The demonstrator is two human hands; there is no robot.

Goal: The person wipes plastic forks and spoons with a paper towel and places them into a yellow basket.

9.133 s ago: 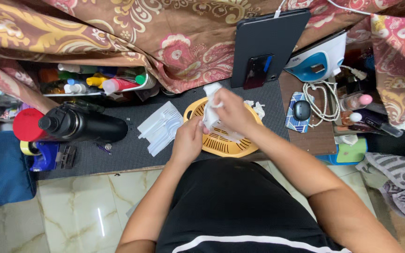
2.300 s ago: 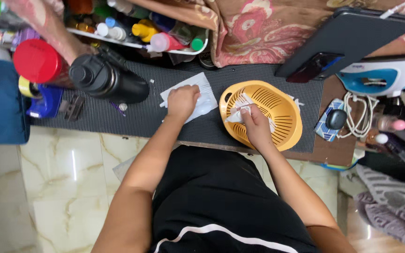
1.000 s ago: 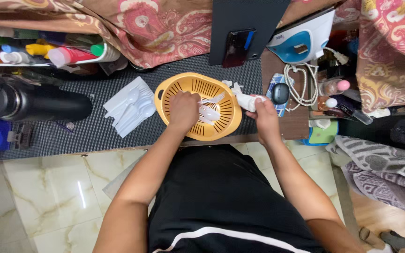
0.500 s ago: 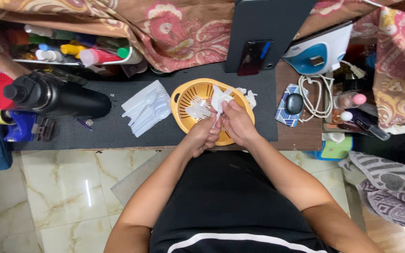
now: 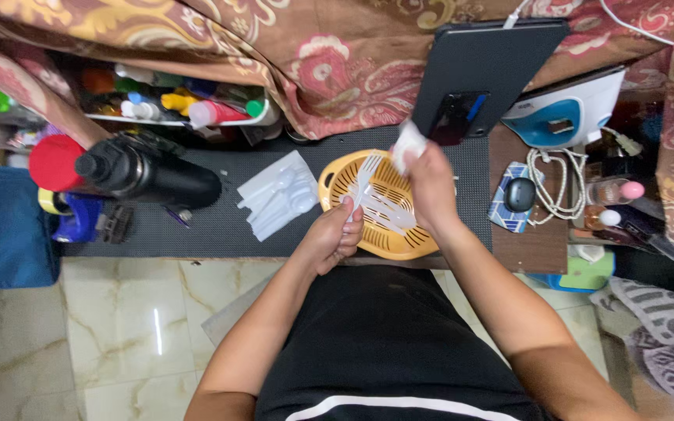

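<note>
My left hand (image 5: 332,237) grips the handle of a white plastic fork (image 5: 363,178), its tines up over the yellow colander (image 5: 337,178). Higher up over the colander's far side, my right hand (image 5: 432,185) holds a crumpled white tissue (image 5: 407,146). More white plastic cutlery (image 5: 390,217) lies inside the colander. To the left, several white spoons (image 5: 284,199) rest on a white sheet on the black mat.
A black flask (image 5: 150,178) lies at the left next to a red lid (image 5: 54,163). A dark tablet with a phone (image 5: 480,78) leans at the back. An iron (image 5: 567,109), a mouse (image 5: 520,193) and a coiled cable (image 5: 557,184) sit at the right.
My right hand has lifted the tissue up and away from the fork. My left hand still holds the fork over the colander. The view has shifted.
</note>
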